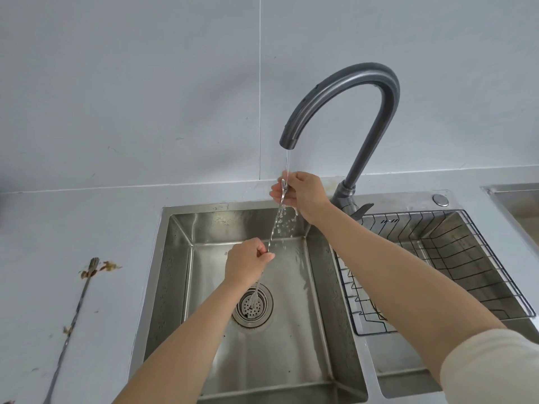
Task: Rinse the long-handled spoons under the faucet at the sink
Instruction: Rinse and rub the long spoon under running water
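Note:
A long thin metal spoon [275,221] slants over the left sink basin [178,258]. Its bowl is up under the thin water stream from the dark grey arched faucet [344,91]. My right hand [300,193] holds the bowl end in the stream, fingers around it, and water splashes off below. My left hand [248,262] grips the twisted handle lower down, and the forked tail end hangs over the drain strainer [253,307]. A second long-handled utensil [73,325] lies on the counter at the left, dirty with brown bits around it.
A black wire dish rack [455,275] sits in the right basin. A round button [440,200] is set in the sink's back rim. Another steel basin edge [513,193] shows at far right. The grey tiled wall rises close behind the faucet.

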The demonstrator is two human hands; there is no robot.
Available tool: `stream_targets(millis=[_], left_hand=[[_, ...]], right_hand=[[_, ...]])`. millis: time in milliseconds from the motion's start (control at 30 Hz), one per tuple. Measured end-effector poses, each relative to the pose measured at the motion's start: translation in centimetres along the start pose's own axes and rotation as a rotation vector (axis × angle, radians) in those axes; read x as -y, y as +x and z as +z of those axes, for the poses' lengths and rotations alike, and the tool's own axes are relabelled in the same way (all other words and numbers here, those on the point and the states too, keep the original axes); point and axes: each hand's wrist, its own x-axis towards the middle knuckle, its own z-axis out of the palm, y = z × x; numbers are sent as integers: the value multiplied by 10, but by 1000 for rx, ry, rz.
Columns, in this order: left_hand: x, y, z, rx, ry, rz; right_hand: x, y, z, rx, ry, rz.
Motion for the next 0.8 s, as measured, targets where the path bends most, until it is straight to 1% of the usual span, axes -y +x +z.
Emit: stream_targets(millis=[67, 133, 233, 300, 333, 433, 567, 667, 733, 800], left_hand=[[3, 1, 0, -7, 0, 0], [3, 1, 0, -16, 0, 4], [-1, 3, -2, -38, -10, 9], [-1, 5, -3, -46, -12, -1], [-1, 5, -3, -42, -9, -4], [0, 4, -1, -26, -5, 0], [0, 2, 0, -4, 3, 11], [-3, 2, -1, 5, 14, 9], [-6, 2, -2, 13, 11, 7], [-8, 3, -4, 25, 15, 9]], right_hand=[[3, 0, 0, 18, 23, -34], [6, 0, 0, -4, 5, -44], [10, 0, 3, -42, -147, -28], [11, -2, 4, -24, -259, -21], [10, -3, 4, -7, -275, -23], [6, -3, 1, 33, -181, -32], [2, -4, -4, 66, 42, -43], [3, -7, -5, 134, 150, -7], [3, -8, -3, 169, 161, 15], [4, -8, -1, 165, 101, 6]])
